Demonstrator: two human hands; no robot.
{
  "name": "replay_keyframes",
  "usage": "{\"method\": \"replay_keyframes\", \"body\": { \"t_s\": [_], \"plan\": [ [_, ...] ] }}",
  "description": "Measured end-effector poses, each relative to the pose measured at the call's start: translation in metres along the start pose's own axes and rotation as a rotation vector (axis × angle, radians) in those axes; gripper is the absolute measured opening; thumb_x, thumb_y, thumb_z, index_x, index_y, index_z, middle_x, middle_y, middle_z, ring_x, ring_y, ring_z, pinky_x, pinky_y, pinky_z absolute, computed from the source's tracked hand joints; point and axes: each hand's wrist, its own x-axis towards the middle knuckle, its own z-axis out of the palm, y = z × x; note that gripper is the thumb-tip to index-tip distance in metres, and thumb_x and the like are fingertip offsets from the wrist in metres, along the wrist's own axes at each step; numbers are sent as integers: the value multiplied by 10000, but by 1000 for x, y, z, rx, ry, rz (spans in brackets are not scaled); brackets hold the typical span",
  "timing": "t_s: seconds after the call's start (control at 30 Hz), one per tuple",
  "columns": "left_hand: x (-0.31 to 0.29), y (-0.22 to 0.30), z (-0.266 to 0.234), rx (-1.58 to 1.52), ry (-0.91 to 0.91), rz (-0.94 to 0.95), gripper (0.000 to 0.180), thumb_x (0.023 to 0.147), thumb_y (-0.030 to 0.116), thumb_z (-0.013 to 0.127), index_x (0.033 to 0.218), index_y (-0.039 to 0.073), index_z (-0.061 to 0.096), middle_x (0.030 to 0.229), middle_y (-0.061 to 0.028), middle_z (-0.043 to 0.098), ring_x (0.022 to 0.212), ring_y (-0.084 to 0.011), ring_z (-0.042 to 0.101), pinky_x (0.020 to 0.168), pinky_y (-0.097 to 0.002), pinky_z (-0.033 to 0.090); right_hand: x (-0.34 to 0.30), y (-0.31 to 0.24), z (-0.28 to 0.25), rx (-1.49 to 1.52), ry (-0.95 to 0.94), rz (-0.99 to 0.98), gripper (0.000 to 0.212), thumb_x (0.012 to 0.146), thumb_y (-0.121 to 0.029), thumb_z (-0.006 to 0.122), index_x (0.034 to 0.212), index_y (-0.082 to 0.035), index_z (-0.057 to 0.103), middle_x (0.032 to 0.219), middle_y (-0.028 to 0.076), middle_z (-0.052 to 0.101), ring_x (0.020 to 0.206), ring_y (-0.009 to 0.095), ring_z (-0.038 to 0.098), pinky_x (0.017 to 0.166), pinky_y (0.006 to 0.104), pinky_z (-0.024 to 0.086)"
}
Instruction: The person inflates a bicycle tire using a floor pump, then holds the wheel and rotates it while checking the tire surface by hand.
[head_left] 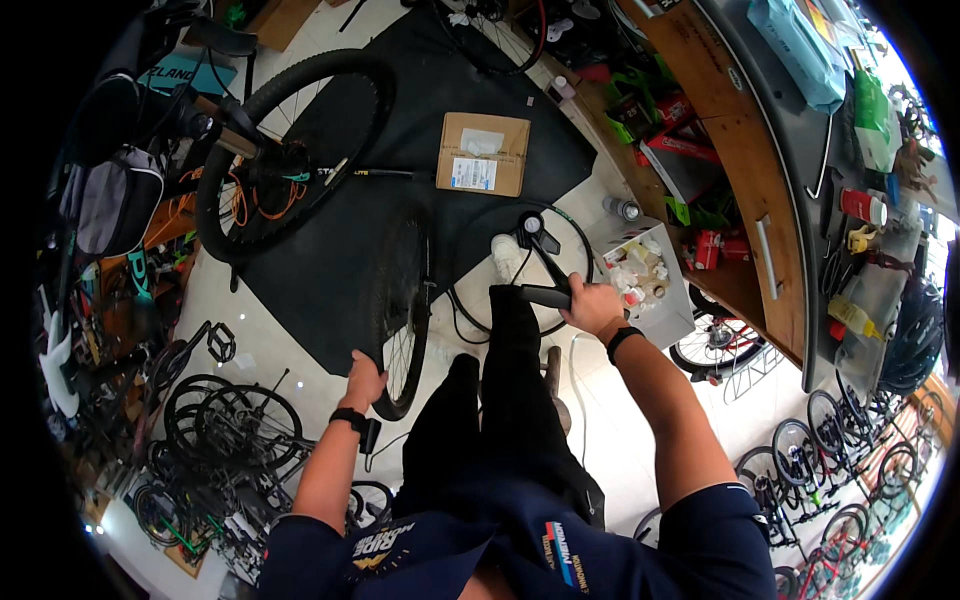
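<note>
My right hand (595,306) is closed around the black handle (546,297) of a floor pump, whose round gauge (532,225) shows farther off. The pump's black hose (590,262) curves in a wide loop around it. My left hand (364,380) has its fingers curled at the near left edge of a bicycle wheel (392,300) with a black tyre, seen narrow and nearly edge-on. The fingertips are partly hidden against the tyre. My shoe (505,258) is beside the pump's base.
A cardboard box (484,153) lies on the dark mat (300,310). At the far left stands a bicycle with a large wheel (215,200). A white bin of litter (672,325) stands right of the pump, near a wooden cabinet (745,170). Several bicycles (245,425) crowd the lower left.
</note>
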Motion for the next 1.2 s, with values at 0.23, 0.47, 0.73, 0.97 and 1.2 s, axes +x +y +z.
{"method": "replay_keyframes", "body": {
  "t_s": [0.23,0.47,0.73,0.97,1.2],
  "plan": [
    [-21,-3,-2,-25,27,-10,689,774,149,795,1224,-131,355,1095,-366,621,1062,-495,610,914,-491,515,-35,-36,-53,-23,-50,-63,516,767,-297,730,1090,-17,442,764,193,684,722,410,671,663,505,528],
    [-30,-9,-28,15,-42,-177,697,799,183,816,1250,-85,357,1247,-316,598,1193,-444,583,997,-462,495,-141,-103,-245,-106,-89,-155,529,772,-312,730,1110,-36,431,673,195,643,687,422,656,639,498,525],
    [14,-22,-18,66,-23,-76,654,768,104,809,1183,-107,350,1149,-364,604,1125,-477,604,962,-484,512,-21,-19,-58,-9,-7,5,537,762,-370,744,1079,-47,455,699,170,685,656,384,681,625,480,551],
    [20,-98,1,204,49,116,738,731,120,831,1223,-140,347,1196,-371,579,1161,-461,592,971,-436,509,14,1,-6,30,3,-67,547,745,-372,754,1058,-43,448,717,182,680,687,395,677,635,491,543],
    [22,-53,-35,52,-54,-87,708,775,283,812,1220,-158,484,1184,-328,625,1153,-436,606,987,-451,504,-103,-70,-199,-38,-93,-174,506,745,-283,742,1043,-21,428,685,195,644,698,428,652,630,517,517]
  ]
}}
